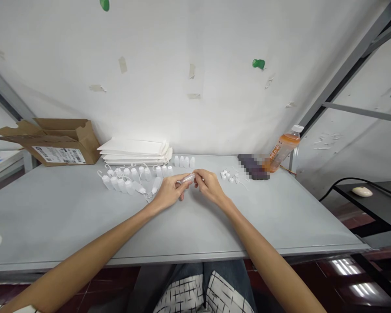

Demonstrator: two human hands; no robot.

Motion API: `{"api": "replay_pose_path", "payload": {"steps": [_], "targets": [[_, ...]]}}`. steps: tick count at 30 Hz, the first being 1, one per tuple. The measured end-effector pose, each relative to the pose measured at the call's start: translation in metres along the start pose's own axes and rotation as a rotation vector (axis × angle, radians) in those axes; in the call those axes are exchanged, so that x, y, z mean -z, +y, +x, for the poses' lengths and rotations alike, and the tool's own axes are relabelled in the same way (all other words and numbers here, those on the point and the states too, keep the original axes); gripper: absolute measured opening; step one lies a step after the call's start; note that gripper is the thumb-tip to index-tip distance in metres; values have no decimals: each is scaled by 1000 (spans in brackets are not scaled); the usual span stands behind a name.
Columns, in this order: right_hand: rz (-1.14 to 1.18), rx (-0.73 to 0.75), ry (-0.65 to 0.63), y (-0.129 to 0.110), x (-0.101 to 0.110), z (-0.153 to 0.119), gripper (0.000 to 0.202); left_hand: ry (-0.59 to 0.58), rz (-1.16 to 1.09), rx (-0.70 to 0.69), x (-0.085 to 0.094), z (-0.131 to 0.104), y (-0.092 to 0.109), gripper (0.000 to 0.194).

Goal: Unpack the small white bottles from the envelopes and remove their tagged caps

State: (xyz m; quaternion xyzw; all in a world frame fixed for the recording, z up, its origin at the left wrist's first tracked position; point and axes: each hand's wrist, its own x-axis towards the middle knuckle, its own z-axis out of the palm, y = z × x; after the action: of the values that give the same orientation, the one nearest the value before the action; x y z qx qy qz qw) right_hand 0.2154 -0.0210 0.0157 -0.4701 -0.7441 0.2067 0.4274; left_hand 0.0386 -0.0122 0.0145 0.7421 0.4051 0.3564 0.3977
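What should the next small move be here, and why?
Probably a gentle press by the right hand at the end of the small bottle: the left hand grips its body, and the right is gathered at that end. What the right pinches there is too small to tell.

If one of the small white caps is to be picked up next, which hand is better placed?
Probably the right hand: the small white caps lie on its side, nearer to it, though it is at the bottle's end. The left hand is farther away and holds the small translucent bottle.
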Motion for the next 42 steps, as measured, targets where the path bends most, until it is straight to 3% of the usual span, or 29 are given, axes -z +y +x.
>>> {"api": "replay_pose_path", "payload": {"steps": [13,20,28,42], "targets": [[378,-211,-42,-5,2,2,21,-3,-43,48,2,1,2,49],[312,-146,-48,-3,3,1,26,-55,-341,174,3,5,8,50],[167,-78,-28,-4,4,1,27,-104,-512,246,4,4,9,40],[553,-203,-62,-4,10,4,34,-161,-660,308,4,4,8,33]]}}
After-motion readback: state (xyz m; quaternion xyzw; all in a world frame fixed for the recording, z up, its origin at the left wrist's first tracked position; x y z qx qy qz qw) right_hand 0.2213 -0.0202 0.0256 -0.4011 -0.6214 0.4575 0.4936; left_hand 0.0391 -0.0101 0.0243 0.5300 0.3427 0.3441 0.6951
